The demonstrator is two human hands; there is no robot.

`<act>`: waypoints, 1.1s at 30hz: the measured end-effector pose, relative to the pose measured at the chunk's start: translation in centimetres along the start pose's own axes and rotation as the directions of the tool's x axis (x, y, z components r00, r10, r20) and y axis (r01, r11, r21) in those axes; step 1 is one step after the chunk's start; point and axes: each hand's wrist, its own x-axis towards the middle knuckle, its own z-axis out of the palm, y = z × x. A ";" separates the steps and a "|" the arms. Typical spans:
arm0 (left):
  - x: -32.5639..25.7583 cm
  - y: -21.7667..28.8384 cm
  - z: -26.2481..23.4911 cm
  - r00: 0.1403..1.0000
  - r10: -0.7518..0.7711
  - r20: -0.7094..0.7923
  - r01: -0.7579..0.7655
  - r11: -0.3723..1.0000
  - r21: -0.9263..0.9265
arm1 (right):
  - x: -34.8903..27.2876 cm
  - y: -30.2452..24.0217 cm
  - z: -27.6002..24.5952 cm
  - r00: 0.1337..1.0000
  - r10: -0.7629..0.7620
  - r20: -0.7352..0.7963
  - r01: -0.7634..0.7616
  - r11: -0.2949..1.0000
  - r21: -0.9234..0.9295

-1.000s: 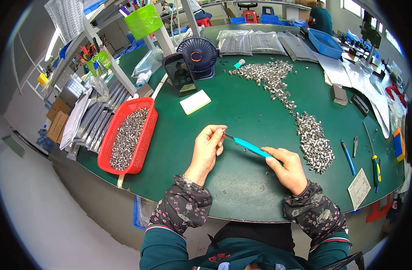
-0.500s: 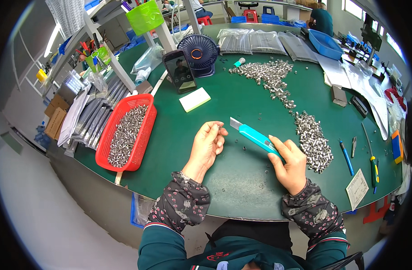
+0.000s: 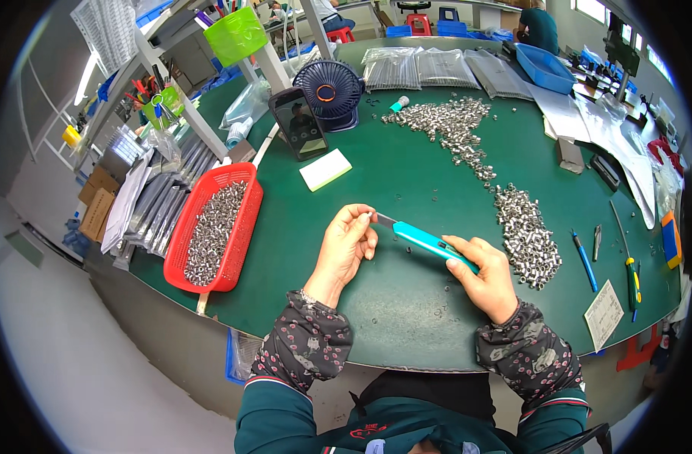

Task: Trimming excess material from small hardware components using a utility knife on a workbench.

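In my right hand point(image 3: 482, 274) is a turquoise utility knife point(image 3: 425, 240), its blade out and pointing left. The blade tip meets the fingertips of my left hand point(image 3: 346, 246), where thumb and forefinger pinch a small metal ring point(image 3: 371, 215) mostly covered by them. To the right of my right hand lies a pile of small silver metal rings point(image 3: 526, 238). A second, looser spread of rings point(image 3: 444, 121) trails away from it toward the back. Left of my left hand, a red plastic basket point(image 3: 253, 219) holds many more such rings.
A phone point(image 3: 299, 125) leans before a dark blue fan point(image 3: 329, 91), with a white pad point(image 3: 325, 169) near it. Right of the ring pile lie a blue pen point(image 3: 585, 261), a screwdriver point(image 3: 632, 284) and a paper card point(image 3: 603, 316). Bagged parts point(image 3: 444, 68) line the back.
The knife has swung lower and to the left, so its blade now reaches my left fingertips. My left hand stays almost where it was, still pinching.
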 end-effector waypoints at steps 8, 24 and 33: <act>-0.2 0.4 0.3 0.999 0.040 -0.024 -0.038 0.993 0.108 | 0.1 0.2 0.1 0.999 0.017 0.033 -0.019 0.997 0.073; -0.2 0.1 -0.1 1.000 0.014 0.016 -0.015 0.994 0.104 | 0.1 -0.8 0.1 0.956 -0.283 -0.077 0.242 0.910 -0.336; -0.2 0.3 -0.3 0.998 -0.055 -0.011 0.055 0.998 -0.036 | 0.3 -0.2 0.0 0.979 -0.198 -0.055 0.190 0.973 -0.129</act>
